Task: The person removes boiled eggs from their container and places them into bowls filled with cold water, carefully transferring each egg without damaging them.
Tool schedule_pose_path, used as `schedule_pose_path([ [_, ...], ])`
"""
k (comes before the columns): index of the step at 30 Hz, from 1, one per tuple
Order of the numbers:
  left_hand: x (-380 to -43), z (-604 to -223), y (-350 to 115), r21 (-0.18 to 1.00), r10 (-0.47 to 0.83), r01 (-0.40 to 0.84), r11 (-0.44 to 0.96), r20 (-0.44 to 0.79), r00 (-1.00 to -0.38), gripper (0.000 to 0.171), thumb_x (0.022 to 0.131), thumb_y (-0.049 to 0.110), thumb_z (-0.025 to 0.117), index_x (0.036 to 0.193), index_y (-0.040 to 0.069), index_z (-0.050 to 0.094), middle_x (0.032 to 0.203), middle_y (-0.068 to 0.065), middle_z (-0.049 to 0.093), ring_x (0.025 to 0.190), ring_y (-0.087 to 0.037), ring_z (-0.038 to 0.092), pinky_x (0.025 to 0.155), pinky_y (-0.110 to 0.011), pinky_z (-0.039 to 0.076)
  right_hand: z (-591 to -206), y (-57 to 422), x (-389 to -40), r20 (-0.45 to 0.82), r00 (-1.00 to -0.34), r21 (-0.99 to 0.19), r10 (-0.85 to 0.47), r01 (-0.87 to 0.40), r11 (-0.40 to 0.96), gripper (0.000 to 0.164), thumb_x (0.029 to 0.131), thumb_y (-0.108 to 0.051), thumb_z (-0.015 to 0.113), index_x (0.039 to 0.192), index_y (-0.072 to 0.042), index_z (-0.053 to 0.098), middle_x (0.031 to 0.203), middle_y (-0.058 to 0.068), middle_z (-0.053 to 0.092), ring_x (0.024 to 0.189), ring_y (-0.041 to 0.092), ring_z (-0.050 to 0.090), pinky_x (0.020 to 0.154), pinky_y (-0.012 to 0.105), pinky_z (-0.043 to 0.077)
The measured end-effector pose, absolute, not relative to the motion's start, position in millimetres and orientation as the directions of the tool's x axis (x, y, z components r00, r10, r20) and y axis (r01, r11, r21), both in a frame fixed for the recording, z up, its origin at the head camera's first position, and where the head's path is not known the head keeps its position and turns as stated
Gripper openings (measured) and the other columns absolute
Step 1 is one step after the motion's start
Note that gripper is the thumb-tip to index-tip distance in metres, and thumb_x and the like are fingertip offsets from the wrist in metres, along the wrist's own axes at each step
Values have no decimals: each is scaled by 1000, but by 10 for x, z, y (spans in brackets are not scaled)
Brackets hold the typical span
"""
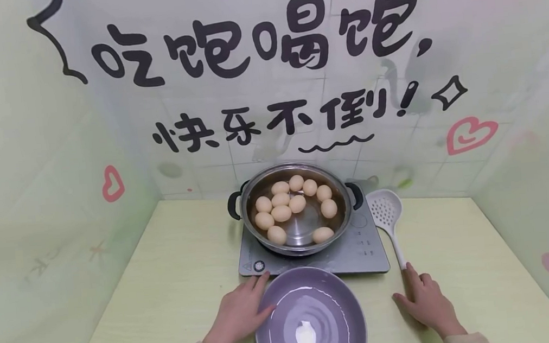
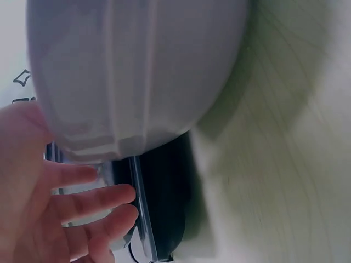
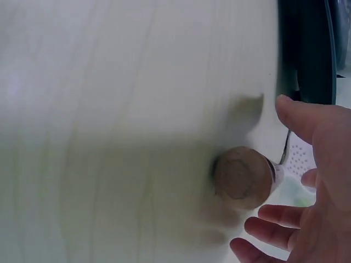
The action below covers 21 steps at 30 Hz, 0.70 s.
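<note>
A purple bowl [image 1: 312, 321] of water stands at the front, and my left hand [image 1: 240, 313] is at its left side, thumb over the rim. In the left wrist view the other fingers [image 2: 93, 200] extend loosely beside the bowl wall. On the right, my right hand [image 1: 428, 302] hovers around the handle of a white slotted spoon [image 1: 384, 208], fingers spread and not closed on it. The handle's brown round end [image 3: 241, 178] shows between thumb and fingers in the right wrist view; from the head view the hand hides it.
Behind the bowl, a steel pot [image 1: 301, 248] with black side handles holds water and several brown eggs [image 1: 281, 213]. It stands on a grey induction cooker [image 1: 351, 263]. A printed sheet [image 1: 267, 85] covers the walls around the pale wooden table [image 1: 159, 312].
</note>
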State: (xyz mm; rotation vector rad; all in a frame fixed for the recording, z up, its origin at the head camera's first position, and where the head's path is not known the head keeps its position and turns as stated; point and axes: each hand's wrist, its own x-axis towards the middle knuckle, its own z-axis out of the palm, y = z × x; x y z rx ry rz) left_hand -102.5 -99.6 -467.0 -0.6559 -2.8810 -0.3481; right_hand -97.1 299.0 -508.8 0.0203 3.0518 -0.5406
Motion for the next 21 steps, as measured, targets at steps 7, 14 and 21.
schedule_pose_path([
  [7,-1109,-4689,-923,215,447,483,849,196,-873,43,78,33,67,108,6,52,78,-6,63,63,-23,60,49,-34,44,-5135,2989,-1050,-98,-994,-369,45,79,926,79,83,-28,59,131,19,17,100,36,38,85,40,48,61,49,46],
  [14,-1197,-4708,-839,195,487,517,833,184,-854,31,80,30,65,95,6,51,60,0,53,50,-18,53,43,-29,37,-5154,2977,-1112,-85,-995,-408,43,74,910,52,83,-12,56,116,21,34,87,31,43,73,33,51,65,49,47],
  [21,-1297,-4742,-759,185,494,516,836,156,-855,27,86,28,59,100,6,54,61,-3,55,53,-20,55,46,-30,40,-5117,2980,-1170,-127,-990,-460,69,120,880,25,85,-5,44,96,17,42,78,22,41,68,28,46,61,44,45],
])
